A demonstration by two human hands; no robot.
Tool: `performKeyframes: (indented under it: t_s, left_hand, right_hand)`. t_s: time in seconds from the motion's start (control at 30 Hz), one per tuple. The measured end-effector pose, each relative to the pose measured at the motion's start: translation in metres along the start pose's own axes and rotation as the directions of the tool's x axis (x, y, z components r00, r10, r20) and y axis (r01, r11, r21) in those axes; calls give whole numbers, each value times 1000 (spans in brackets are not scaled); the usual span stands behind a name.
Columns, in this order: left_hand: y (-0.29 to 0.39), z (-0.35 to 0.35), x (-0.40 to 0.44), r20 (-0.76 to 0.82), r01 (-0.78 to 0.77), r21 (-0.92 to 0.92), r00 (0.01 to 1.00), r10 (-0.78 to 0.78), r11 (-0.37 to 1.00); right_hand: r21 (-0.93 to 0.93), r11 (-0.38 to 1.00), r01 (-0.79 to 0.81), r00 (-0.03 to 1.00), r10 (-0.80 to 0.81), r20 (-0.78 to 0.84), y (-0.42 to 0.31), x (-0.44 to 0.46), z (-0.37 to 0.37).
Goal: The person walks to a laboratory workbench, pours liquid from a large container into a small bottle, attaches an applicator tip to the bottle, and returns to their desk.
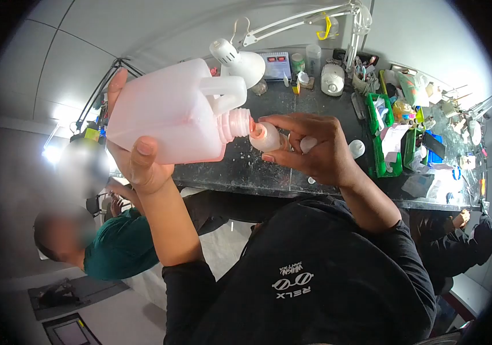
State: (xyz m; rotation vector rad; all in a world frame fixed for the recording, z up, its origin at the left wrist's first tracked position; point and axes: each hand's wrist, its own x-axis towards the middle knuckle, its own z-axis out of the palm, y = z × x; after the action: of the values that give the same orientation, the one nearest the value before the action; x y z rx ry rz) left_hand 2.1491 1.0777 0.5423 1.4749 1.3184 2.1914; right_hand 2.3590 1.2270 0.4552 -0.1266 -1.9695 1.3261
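Head view, my feed from a distance: translucent plastic jug (pixel 160 123) tipped sideways over the bench, mouth (pixel 239 123) against or just beside the neck of a small bottle (pixel 269 140). Exact contact unclear to me. Left hand (pixel 153 173) is spread wide around the jug's base end, thumb on the near face. Right hand (pixel 322 150) has the small bottle pinched between thumb and forefinger. White round piece (pixel 308 144) shows by that palm; held or behind, I can't tell.

Risks, as I judge them: red liquid shows at the mouths, and the jug's is broad for such a small neck, so slight overtilt could send it over the fingers. Base hold leaves the handle (pixel 229 87) unused; wet plastic could twist or slip. A weak pinch might let the bottle tip.

Edges: front bench edge (pixel 246 187) runs close on the body side. Lamp head (pixel 247 68) crowds the handle. Rightward, room runs to a white container (pixel 357 149), then green trays (pixel 388 167). Teal sleeve (pixel 120 244) of a co-worker limits backing out leftward.
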Motion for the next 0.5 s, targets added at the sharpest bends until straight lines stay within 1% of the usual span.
performKeyframes:
  t_s: [0.07, 0.13, 0.17, 0.23, 0.37, 0.5]
  left_hand:
    - [2, 0, 0, -1, -1, -1, 1000, 1, 1000]
    - [3, -1, 0, 31, 27, 85, 999, -30, 996]
    - [3, -1, 0, 30, 26, 85, 999, -29, 996]
    - [-1, -1, 1, -2, -8, -8, 1000, 8, 1000]
    - [-2, 1, 0, -8, -13, -20, 1000, 13, 1000]
    - [-2, -1, 2, 9, -13, -7, 1000, 13, 1000]
  right_hand:
    - [-5, 1000, 2, 1000, -2, 3, 0, 0, 0]
    - [0, 1000, -5, 1000, 5, 13, -1, 0, 0]
    - [0, 1000, -4, 1000, 4, 14, -1, 0, 0]
    - [21, 1000, -3, 1000, 3, -2, 0, 0, 1]
    - [22, 999, 39, 999, -38, -6, 2, 1, 1]
    - [8, 1000, -19, 1000, 19, 20, -3, 2, 0]
